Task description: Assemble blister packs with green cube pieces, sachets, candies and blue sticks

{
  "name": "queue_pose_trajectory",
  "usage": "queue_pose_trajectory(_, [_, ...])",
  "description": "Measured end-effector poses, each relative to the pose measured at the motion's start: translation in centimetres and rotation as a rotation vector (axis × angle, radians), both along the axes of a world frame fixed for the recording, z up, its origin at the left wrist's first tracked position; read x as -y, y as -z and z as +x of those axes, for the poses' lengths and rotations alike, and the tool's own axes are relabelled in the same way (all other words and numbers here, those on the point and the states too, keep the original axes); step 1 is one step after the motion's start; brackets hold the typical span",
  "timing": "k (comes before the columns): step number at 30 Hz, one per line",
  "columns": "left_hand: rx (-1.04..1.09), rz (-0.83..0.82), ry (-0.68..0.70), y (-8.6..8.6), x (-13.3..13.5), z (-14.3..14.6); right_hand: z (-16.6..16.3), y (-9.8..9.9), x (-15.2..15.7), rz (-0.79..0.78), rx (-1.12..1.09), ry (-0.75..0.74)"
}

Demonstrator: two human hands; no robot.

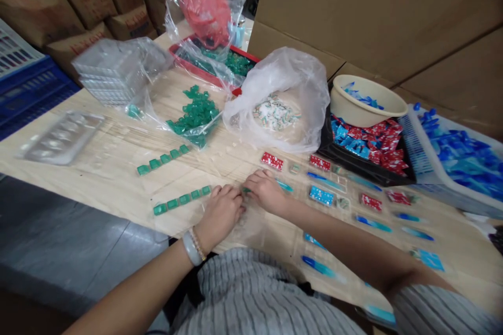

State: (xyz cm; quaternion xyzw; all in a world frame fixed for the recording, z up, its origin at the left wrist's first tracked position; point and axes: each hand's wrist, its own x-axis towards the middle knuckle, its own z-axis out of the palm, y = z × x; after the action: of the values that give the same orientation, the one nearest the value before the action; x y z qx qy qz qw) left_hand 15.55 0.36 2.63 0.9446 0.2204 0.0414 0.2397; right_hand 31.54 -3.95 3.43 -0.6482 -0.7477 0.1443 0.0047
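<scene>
My left hand (223, 210) is low over the table at the end of the nearer row of small green translucent cube-like pieces (184, 199). Its fingers are curled down and close together, and what they grip is hidden. Just beside it, my right hand (265, 191) is closed with its fingertips around a small green piece (245, 189), mostly covered by the fingers. A second row of green pieces (165, 158) lies farther back, in clear plastic. Behind it spreads a loose heap of green pieces (198, 112) on a clear bag.
Clear plastic trays (112, 76) stand stacked at the back left. A plastic bag of small pieces (277, 112) sits mid-table. To its right are a cream bowl (367, 112), a black bin (408, 170) and a white basket (436, 170). Red packets (371, 201) and blue pens (373, 223) lie at right.
</scene>
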Motion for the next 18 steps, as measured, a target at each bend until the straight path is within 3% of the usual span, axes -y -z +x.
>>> queue_pose_trajectory(5, [0.067, -0.099, 0.001, -0.6, -1.0, -0.6, 0.3, -0.7, 0.4, 0.018, -0.051, 0.03])
queue_pose_trajectory(7, [0.187, -0.127, -0.051, -1.0, -3.7, -1.1, 1.0, -1.5, -0.1, 0.085, -0.117, 0.085])
queue_pose_trajectory(9, [0.306, -0.11, -0.201, -1.7, -8.0, -1.5, 2.0, -2.5, -1.7, 0.182, -0.198, 0.15])
queue_pose_trajectory(12, [0.347, -0.031, -0.436, -2.5, -15.7, -1.3, 3.0, -3.7, -7.0, 0.316, -0.303, 0.146])
queue_pose_trajectory(15, [0.279, 0.038, -0.463, -2.2, -21.9, 0.6, 3.2, -3.5, -14.9, 0.392, -0.326, 0.099])
queue_pose_trajectory(18, [0.186, 0.075, -0.483, -1.2, -25.3, 3.0, 3.3, -2.0, -22.1, 0.323, -0.255, 0.064])
